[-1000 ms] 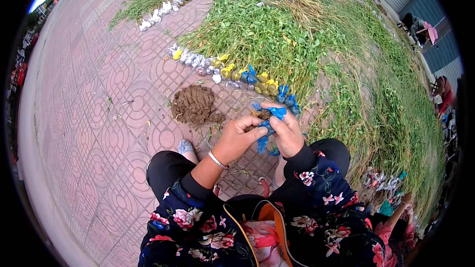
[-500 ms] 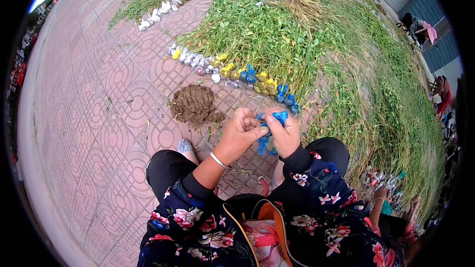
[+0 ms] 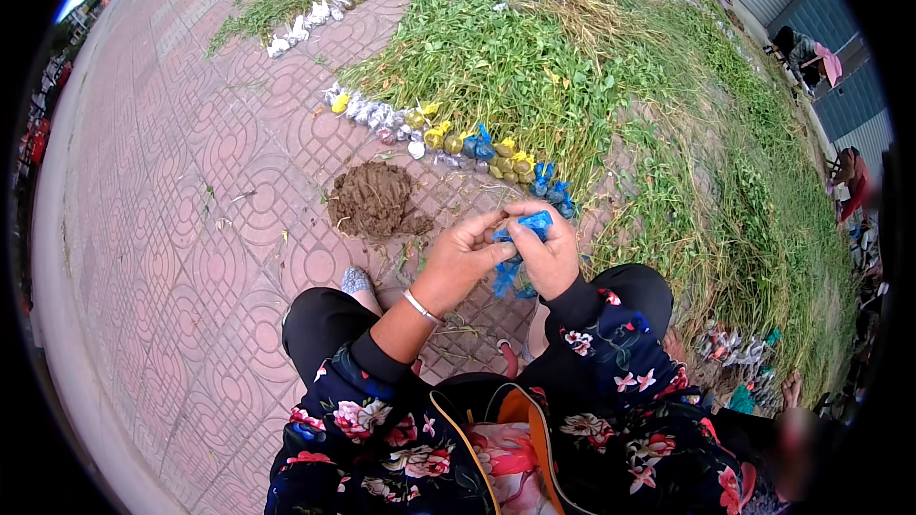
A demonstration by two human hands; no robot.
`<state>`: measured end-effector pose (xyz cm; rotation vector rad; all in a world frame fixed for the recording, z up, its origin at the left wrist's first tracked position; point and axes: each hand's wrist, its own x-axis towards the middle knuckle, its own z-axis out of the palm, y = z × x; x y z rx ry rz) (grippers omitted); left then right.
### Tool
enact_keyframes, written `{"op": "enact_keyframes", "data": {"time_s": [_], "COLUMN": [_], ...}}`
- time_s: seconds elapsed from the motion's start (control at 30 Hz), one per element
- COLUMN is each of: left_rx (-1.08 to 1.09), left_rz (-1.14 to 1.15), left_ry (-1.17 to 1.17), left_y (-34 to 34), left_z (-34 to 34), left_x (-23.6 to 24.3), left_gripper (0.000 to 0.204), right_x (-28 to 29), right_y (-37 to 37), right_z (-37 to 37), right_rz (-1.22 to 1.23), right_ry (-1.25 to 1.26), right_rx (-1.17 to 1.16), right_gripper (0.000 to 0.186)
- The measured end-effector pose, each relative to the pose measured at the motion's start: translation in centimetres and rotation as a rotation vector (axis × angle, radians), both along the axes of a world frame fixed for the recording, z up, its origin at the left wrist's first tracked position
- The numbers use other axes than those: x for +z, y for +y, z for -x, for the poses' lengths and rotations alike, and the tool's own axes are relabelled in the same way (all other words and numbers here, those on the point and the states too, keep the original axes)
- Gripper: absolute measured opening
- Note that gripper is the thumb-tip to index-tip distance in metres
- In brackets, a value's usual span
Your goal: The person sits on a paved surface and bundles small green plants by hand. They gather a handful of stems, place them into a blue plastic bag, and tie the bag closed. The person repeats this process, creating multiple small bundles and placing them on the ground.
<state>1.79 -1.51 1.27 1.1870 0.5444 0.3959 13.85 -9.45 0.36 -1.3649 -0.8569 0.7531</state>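
Observation:
Between my hands is a thin blue plastic bag (image 3: 535,222), crumpled, with a loose end hanging below the fingers. My left hand (image 3: 466,253) pinches it from the left, the thumb reaching across to the other hand. Thumb and bent fingers of my right hand (image 3: 549,257) close on the upper part of the bag. Whatever the bag wraps is mostly covered by the fingers. Just beyond lies a row of plant bundles (image 3: 506,67), their root ends tied in small bags, among them yellow bags (image 3: 435,138) and blue bags (image 3: 543,178).
A mound of wet brown soil (image 3: 372,202) sits on the patterned paving (image 3: 229,267), left of my hands. A smaller bundle group (image 3: 286,5) lies far left. Loose green stems (image 3: 754,200) spread along the right. Other people sit at the far right, one in a pink hat (image 3: 828,64).
My left fingers have shifted slightly, up against the right hand's fingertips. The blue bag stays between both hands. At lower right, another person's arm has moved back from the bagged bundles.

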Motion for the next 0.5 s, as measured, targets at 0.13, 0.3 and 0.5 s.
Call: {"op": "enact_keyframes", "data": {"time_s": [0.13, 0.3, 0.5], "left_rx": [0.035, -0.013, -0.013], "left_rz": [-0.025, 0.016, 0.067], "left_ry": [0.008, 0.038, 0.076], "left_y": [0.1, 0.2, 0.6], "left_z": [0.0, 0.2, 0.5], "left_x": [-0.1, -0.4, 0.0], "left_gripper": [0.035, 0.03, 0.023], "right_x": [0.2, 0.5, 2.1], "right_y": [0.3, 0.3, 0.5], "right_z": [-0.2, -1.1, -1.4], "right_rz": [-0.085, -0.034, -0.117], "right_ry": [-0.134, -0.179, 0.058], "right_rx": [0.034, 0.156, 0.251], "right_gripper": [0.022, 0.027, 0.04]}}
